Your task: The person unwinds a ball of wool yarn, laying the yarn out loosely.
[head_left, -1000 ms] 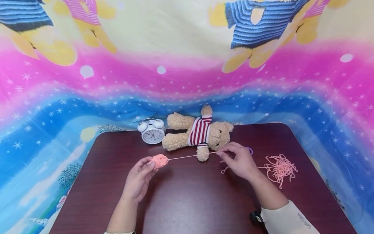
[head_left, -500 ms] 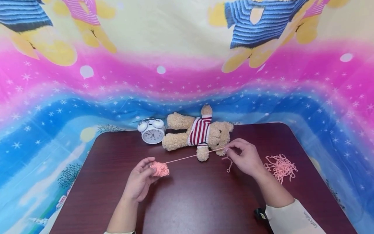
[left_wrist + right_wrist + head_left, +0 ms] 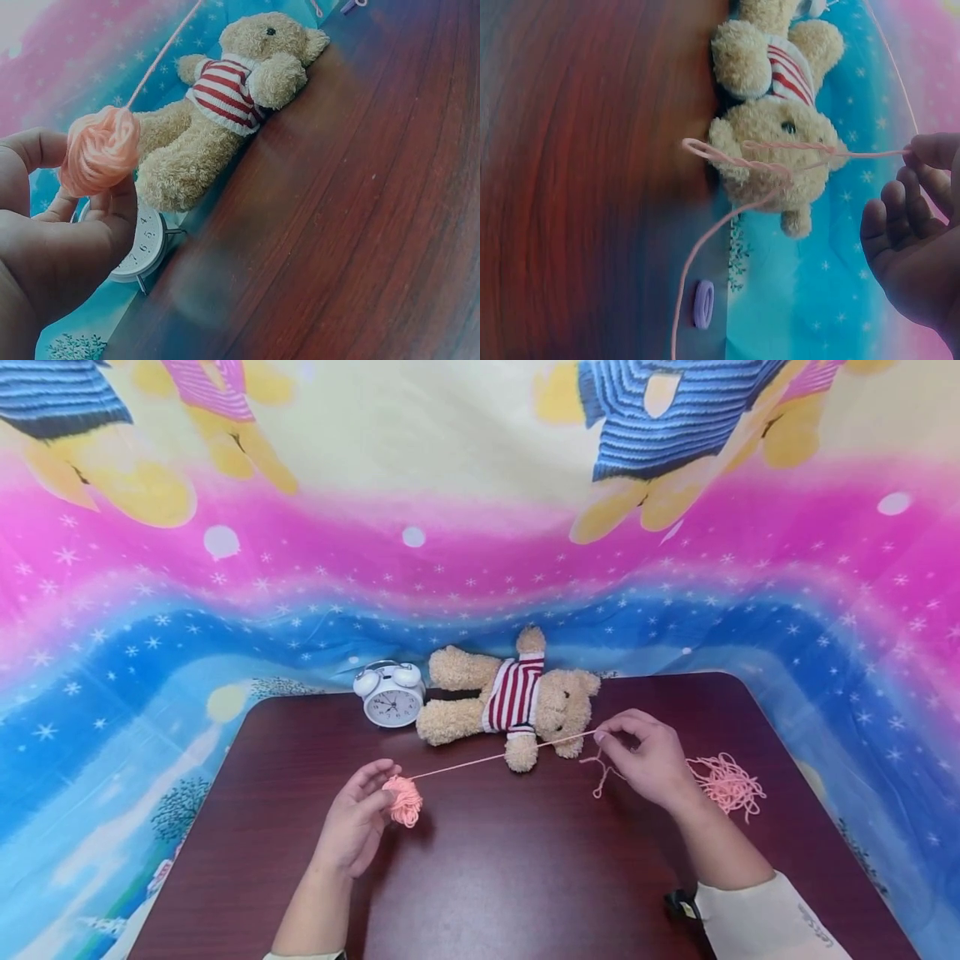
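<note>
My left hand (image 3: 358, 820) holds a small wound ball of peach yarn (image 3: 405, 802) above the table, thumb and fingertips around it. From the ball a taut strand of yarn (image 3: 480, 761) runs up to my right hand (image 3: 651, 760), where thumb and forefinger pinch it. Twisted loops of slack yarn (image 3: 742, 163) dangle below that pinch in the right wrist view, and a single length trails off from them. A loose tangle of the same yarn (image 3: 729, 787) lies on the table beyond my right wrist.
Behind the strand, a teddy bear (image 3: 513, 697) in a striped shirt lies on its side. A white alarm clock (image 3: 392, 706) stands by its feet. A purple ring (image 3: 703, 304) lies near the back edge of the dark table (image 3: 487, 877), against a printed cloth.
My right hand has drawn back to the right and slightly away from me, lengthening the strand. In my left hand, the yarn ball has turned and its loops now hang downward.
</note>
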